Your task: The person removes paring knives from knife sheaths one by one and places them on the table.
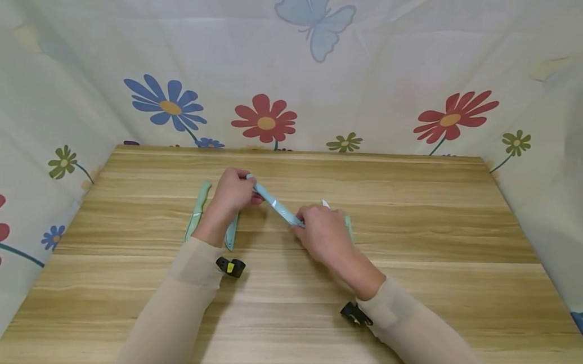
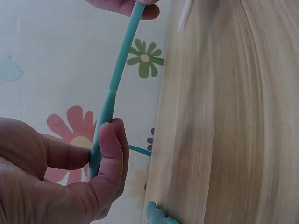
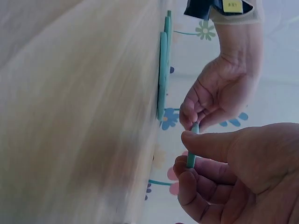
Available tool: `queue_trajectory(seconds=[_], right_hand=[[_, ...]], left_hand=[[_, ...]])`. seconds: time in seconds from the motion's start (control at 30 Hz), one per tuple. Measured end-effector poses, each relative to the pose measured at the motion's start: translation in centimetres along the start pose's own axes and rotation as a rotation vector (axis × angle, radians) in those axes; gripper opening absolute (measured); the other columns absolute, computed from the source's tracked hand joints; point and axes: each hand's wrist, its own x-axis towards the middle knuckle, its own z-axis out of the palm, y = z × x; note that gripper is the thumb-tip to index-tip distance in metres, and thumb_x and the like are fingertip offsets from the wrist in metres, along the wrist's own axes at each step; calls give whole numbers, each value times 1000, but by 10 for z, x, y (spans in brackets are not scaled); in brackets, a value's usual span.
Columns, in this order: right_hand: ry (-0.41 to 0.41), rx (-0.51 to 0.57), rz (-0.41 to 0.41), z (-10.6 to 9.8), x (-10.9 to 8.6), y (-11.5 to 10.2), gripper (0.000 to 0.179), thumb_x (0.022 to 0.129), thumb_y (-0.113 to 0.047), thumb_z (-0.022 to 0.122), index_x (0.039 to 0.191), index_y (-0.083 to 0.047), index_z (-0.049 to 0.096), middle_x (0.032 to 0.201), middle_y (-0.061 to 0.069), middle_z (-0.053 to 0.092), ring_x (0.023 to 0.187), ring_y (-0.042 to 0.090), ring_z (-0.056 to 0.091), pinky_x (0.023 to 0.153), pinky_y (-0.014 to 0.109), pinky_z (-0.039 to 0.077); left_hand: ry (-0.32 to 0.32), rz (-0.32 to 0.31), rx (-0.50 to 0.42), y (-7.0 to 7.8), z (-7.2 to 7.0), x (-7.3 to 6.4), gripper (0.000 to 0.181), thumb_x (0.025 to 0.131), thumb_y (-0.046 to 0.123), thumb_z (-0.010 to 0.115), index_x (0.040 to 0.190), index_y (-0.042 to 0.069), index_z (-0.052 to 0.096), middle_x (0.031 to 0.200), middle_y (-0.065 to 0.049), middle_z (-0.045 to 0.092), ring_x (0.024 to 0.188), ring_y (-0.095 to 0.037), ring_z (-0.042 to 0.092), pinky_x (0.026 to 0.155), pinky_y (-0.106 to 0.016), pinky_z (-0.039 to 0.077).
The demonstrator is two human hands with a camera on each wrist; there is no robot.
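A light-blue knife in a matching sheath [image 1: 283,210] is held slantwise above the table between both hands. My left hand [image 1: 233,192] pinches the handle, thumb against fingers, as the left wrist view shows with the knife [image 2: 122,56] nearly edge-on. Thumb and fingers of my right hand [image 1: 324,232] grip the sheath's far end [image 3: 191,159]. Beside my left wrist lies a green knife [image 1: 198,212]; a blue sheathed knife [image 1: 231,235] is partly hidden beneath that hand. Behind the right hand show a white pointed tip [image 1: 325,203] and a green piece [image 1: 349,225], mostly covered.
The wood-grain table [image 1: 446,215] ends at a white curtain [image 1: 219,58] printed with flowers and a butterfly, which also hangs along both sides. Each sleeve carries a black strap-on camera mount, on the left wrist [image 1: 230,267] and the right wrist [image 1: 356,314].
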Motion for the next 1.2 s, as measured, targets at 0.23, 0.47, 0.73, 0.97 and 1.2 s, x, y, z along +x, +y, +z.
queue_trajectory(seconds=[0.23,0.47,0.73,0.97,1.2], right_hand=[[41,27,-5,-10,0,13,13,95,-26,83,103,-15,82,91,-4,75,84,17,69,87,56,49],[77,69,4,-19,1,27,17,93,-27,85,106,-14,83,94,-2,73,86,18,68,89,54,44],[100,19,-9,-30,0,39,23,94,-26,84,114,-14,83,102,1,74,93,21,72,93,58,45],[149,22,-28,-37,-1,50,25,93,-27,85,115,-15,83,108,2,74,90,21,71,92,58,44],[165,53,-28,-43,0,60,25,96,-24,83,119,-15,81,109,2,73,85,20,68,95,58,41]], left_hand=[[-56,-21,-130,2,-3,-5,43,113,11,47,150,-10,38,126,-26,55,80,-19,73,82,-32,63],[-119,-29,-189,3,-5,-9,44,113,9,49,150,-13,40,124,-26,59,87,-21,74,86,-33,62],[-182,3,-241,4,-5,-19,34,113,8,49,139,-14,46,123,-26,61,99,-27,74,92,-34,60],[-232,4,-291,6,-4,-26,37,112,7,52,142,-13,43,123,-25,63,103,-27,74,96,-34,58],[-263,10,-324,8,-2,-27,33,111,7,53,138,-11,46,123,-25,63,103,-25,75,97,-36,58]])
